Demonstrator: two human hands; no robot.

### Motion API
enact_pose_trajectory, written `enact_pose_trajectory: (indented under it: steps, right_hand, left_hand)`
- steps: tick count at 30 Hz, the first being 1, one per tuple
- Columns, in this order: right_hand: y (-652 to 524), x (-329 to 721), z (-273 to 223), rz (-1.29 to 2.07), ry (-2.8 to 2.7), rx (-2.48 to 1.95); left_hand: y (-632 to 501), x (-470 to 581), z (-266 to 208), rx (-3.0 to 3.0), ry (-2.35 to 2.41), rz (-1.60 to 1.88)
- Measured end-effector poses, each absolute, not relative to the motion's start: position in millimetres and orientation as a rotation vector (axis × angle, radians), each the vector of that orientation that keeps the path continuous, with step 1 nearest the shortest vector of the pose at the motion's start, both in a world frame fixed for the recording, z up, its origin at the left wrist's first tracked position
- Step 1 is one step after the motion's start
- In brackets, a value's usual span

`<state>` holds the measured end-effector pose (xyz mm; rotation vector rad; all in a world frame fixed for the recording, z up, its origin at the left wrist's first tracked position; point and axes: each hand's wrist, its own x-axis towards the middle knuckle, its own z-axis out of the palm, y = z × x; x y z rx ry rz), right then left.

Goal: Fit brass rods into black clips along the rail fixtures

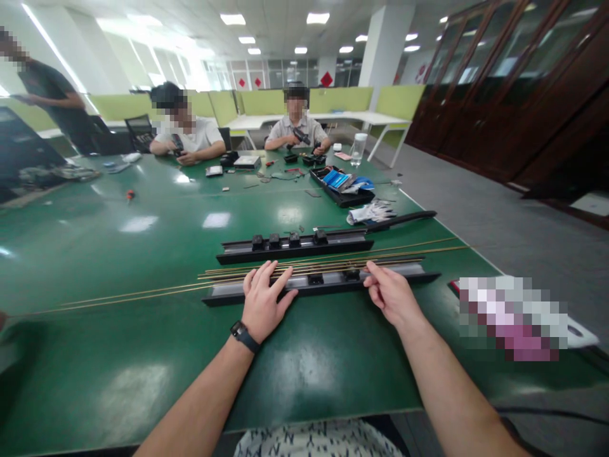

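Several thin brass-coloured rods (238, 274) lie lengthwise over a long black channel (323, 292) on the green table. Fingers spread, my left hand (266, 301) rests palm down on the rods and the channel's left part. My right hand (390, 295) is at the channel's right part, its index fingertip at the rods and its other fingers curled; whatever those fingers hold is hidden. Between the hands, small black blocks (351, 275) sit in the channel. Just behind lies a second black channel (295, 249) with several black blocks (275, 240) along it.
Beyond the channels are white gloves (371, 212), a black tray (349, 197) with blue packs, and a clear bottle (358, 150). A white power strip (578, 333) lies at right. Two seated people handle tools across the table (166, 216); another person stands far left.
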<state>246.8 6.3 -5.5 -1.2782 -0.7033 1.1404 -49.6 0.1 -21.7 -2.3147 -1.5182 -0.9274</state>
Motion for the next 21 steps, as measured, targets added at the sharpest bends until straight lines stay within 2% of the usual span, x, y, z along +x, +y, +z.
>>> enact_pose_trajectory:
  steps: [21]
  right_hand:
    - [7.1, 247.6, -7.5, 1.133, -0.705, -1.240]
  left_hand:
    - [0.6, -49.1, -21.7, -2.323, -1.518, -0.955]
